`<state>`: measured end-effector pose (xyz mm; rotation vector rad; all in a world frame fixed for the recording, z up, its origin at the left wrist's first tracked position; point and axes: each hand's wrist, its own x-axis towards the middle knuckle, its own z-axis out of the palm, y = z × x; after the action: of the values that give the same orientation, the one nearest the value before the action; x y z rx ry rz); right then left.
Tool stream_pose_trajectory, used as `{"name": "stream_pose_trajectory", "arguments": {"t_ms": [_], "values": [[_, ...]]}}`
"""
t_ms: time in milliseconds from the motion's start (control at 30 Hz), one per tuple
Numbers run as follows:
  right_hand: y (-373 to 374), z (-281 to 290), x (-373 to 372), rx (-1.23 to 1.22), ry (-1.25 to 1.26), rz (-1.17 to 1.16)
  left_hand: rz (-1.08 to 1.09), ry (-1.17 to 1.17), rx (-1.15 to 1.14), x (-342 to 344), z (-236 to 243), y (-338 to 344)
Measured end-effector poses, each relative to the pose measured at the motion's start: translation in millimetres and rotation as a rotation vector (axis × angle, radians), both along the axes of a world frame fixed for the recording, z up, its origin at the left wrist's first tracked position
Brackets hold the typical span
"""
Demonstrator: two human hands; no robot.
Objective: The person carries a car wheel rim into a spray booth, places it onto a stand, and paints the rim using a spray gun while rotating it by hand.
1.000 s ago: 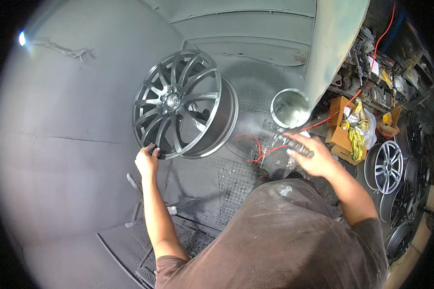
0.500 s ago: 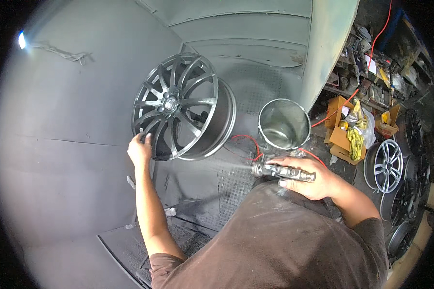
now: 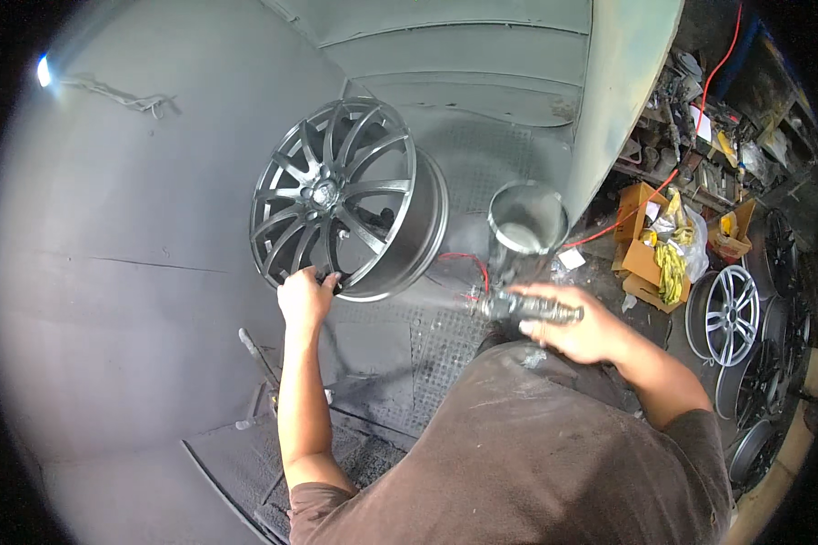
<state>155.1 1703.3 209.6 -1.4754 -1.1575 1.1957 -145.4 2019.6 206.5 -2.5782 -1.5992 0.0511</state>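
A dark grey alloy wheel (image 3: 345, 200) with many spokes stands tilted inside a grey paint booth. My left hand (image 3: 304, 297) grips its lower rim. My right hand (image 3: 573, 327) holds a spray gun (image 3: 523, 307) with a round metal cup (image 3: 527, 218) on top, its nozzle pointing left toward the wheel. A faint mist of paint hangs between the nozzle and the wheel's lower right edge. A red hose (image 3: 468, 265) loops near the gun.
The booth's grey walls (image 3: 127, 272) curve around the left and back. A metal grate (image 3: 436, 354) lies on the floor under the wheel. At right are cardboard boxes (image 3: 650, 259), yellow rags, cluttered shelves, and several silver wheels (image 3: 732, 313) stacked.
The spray gun has dropped and swung left toward the wheel's lower edge. My left hand shifted along the lower rim, and the wheel has turned a little.
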Motion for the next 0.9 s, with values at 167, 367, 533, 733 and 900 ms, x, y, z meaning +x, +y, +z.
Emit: {"name": "stream_pose_trajectory", "arguments": {"t_ms": [167, 367, 533, 733, 900], "values": [[1, 5, 10, 0.06, -0.228, -0.054, 0.124, -0.09, -0.043, -5, 7, 3], [24, -5, 44, 0.215, -0.316, -0.419, 0.154, -0.112, -0.039, -25, 5, 13], [11, -36, 24, -0.038, -0.143, -0.22, 0.155, -0.144, -0.059, -30, 6, 20], [3, -22, 7, 0.127, -0.129, 0.087, 0.164, -0.208, -0.047, -47, 4, 32], [14, -21, 44, 0.029, -0.409, -0.237, 0.142, -0.187, 0.041, -59, 3, 47]]}}
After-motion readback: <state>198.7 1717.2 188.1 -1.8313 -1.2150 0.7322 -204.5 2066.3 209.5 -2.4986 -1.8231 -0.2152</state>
